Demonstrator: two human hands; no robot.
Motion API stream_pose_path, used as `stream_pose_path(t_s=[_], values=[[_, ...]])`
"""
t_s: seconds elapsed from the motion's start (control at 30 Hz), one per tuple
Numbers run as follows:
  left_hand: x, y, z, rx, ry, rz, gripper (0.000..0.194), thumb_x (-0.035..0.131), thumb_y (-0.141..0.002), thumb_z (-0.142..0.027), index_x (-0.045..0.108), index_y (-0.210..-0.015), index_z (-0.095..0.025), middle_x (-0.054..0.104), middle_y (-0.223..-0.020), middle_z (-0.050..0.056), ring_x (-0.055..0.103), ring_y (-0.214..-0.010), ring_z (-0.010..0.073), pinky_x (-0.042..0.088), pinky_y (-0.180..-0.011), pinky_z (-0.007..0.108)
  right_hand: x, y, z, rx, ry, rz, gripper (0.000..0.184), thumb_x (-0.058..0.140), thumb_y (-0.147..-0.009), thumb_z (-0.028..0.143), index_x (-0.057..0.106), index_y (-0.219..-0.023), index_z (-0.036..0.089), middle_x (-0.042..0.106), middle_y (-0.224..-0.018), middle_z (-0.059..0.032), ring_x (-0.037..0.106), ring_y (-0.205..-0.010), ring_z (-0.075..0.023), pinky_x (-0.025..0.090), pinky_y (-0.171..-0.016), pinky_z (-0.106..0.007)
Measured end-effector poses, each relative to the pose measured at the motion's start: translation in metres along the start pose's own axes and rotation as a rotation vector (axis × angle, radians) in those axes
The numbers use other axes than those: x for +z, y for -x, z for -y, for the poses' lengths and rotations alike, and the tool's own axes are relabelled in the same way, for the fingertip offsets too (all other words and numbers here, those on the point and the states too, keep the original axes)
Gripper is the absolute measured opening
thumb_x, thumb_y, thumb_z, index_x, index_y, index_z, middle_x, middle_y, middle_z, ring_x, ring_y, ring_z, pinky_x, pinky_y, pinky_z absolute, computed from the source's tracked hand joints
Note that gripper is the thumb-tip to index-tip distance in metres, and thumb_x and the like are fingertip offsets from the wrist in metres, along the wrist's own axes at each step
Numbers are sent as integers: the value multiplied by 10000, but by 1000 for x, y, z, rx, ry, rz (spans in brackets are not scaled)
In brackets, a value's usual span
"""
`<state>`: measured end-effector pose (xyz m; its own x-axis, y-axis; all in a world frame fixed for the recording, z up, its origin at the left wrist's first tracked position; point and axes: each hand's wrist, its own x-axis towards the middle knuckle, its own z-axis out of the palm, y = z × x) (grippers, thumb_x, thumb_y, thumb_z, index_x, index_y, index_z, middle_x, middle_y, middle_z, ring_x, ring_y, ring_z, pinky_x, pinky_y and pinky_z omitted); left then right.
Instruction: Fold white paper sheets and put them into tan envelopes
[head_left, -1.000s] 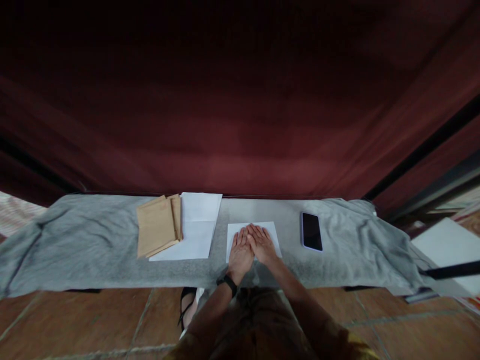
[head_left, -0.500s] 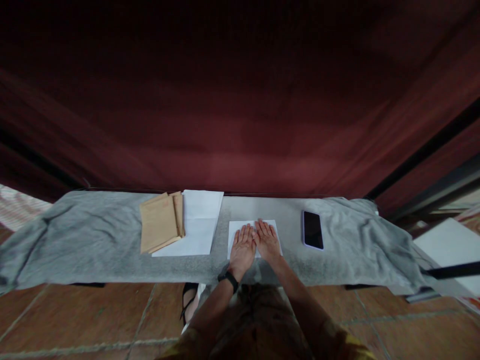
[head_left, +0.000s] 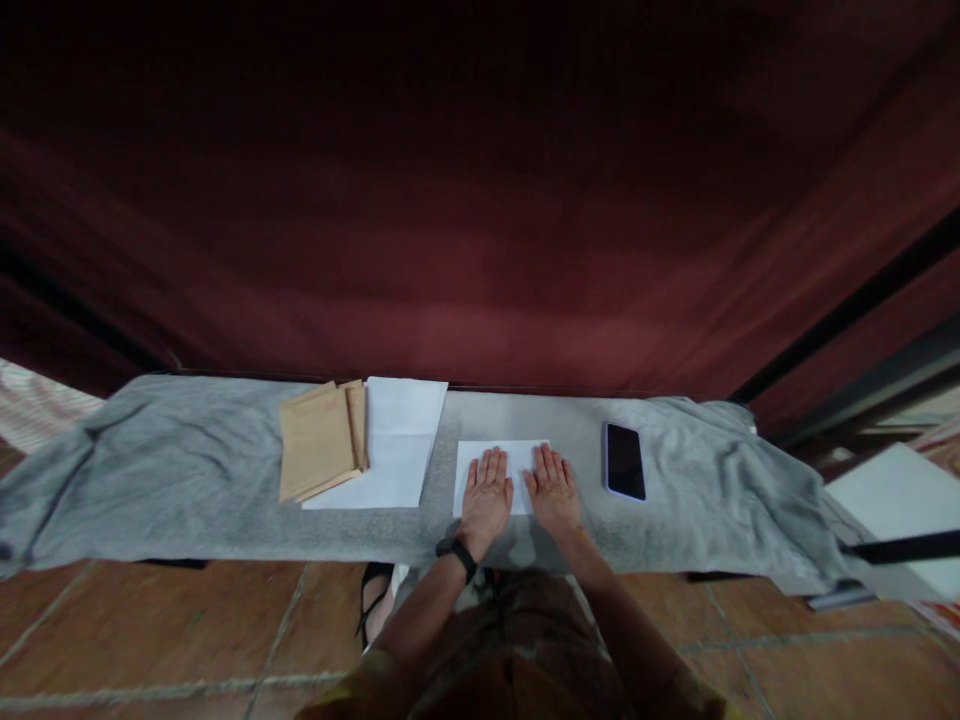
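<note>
A white sheet of paper (head_left: 520, 478), smaller than the sheets to the left and apparently folded, lies on the grey cloth in front of me. My left hand (head_left: 486, 497) rests flat on its left half, fingers stretched forward. On its right edge lies my right hand (head_left: 553, 492), also flat, with the fingers close together and the thumb apart. A strip of bare paper shows between the two hands. Neither hand grips anything. A dark band (head_left: 457, 556) is around my left wrist.
Left on the grey cloth (head_left: 202, 470) are larger white sheets (head_left: 401, 440), partly covered by several brown envelopes (head_left: 319, 440). A phone (head_left: 625, 461) with a dark screen lies to the right. Behind the narrow table hangs a dark red curtain (head_left: 480, 250).
My right hand has slid to the right across the paper, away from my left hand, opening a gap between them. The left hand stays in place.
</note>
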<state>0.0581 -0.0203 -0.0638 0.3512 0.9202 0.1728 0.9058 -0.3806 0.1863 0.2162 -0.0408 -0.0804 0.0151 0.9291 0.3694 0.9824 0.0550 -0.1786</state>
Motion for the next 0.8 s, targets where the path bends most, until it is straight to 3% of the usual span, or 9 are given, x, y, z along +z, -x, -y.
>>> stream_pose_path(t_s=[0.2, 0.4, 0.6, 0.8], values=[[0, -13, -12, 18, 21, 30, 572, 284, -1052, -332, 370, -1567, -101, 369, -1645, 119, 255, -1558, 246, 229, -1278, 467, -3, 0, 2, 17, 43, 61, 548, 333, -1076, 328, 402, -1559, 79, 413, -1599, -208, 392, -1479, -315, 280, -1201, -526], [-4, -18, 6, -33, -5, -3, 602, 270, -1058, -376, 351, -1572, -75, 365, -1638, 151, 282, -1549, 237, 244, -1272, 455, -3, 1, 2, 16, 51, 52, 584, 291, -1087, 373, 376, -1569, 55, 409, -1598, -208, 402, -1470, -320, 270, -1209, -513], [-15, -4, 29, -126, -71, -17, 634, 269, -1057, -409, 343, -1572, -46, 360, -1634, 175, 281, -1548, 257, 227, -1275, 447, -3, 0, 2, 14, 53, 38, 595, 275, -1089, 386, 378, -1567, 47, 418, -1591, -215, 414, -1460, -326, 278, -1202, -518], [-22, 22, 35, -132, -101, -55, 644, 311, -1051, -435, 322, -1589, -82, 328, -1649, 166, 277, -1549, 284, 213, -1277, 507, -2, 0, 1, 14, 61, 45, 598, 274, -1084, 390, 376, -1569, 56, 406, -1603, -199, 411, -1463, -321, 278, -1205, -517]])
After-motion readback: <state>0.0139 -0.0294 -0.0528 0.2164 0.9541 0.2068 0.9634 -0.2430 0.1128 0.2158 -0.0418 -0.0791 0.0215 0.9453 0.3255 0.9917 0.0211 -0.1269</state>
